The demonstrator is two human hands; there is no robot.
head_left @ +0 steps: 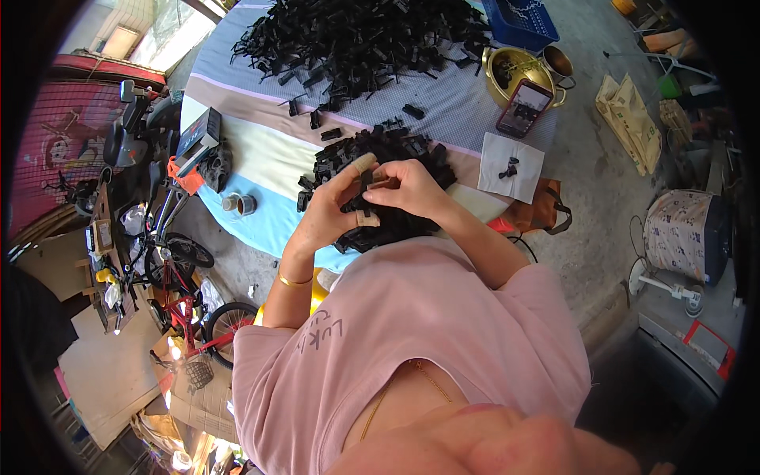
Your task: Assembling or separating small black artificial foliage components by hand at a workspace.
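My left hand (323,212), with beige tape or covers on its index finger and thumb, is closed around a small black plastic part (366,181). Opposite it, my right hand (413,188) pinches at the same part with thumb and forefinger, so the two hands nearly meet. Fingers cover most of the part, and its exact kind cannot be made out. Both hands are over a near heap of black plastic parts (432,162), close to my body at the table's edge. A much larger heap of similar black pieces (340,43) spreads across the far side.
A striped cloth (269,158) covers the round table. To the right are a blue basket (546,33), a gold-coloured pot (496,85), a metal mug (556,61), a phone (524,109) and a white napkin (524,184). Small jars (246,205) and a box (199,136) stand left.
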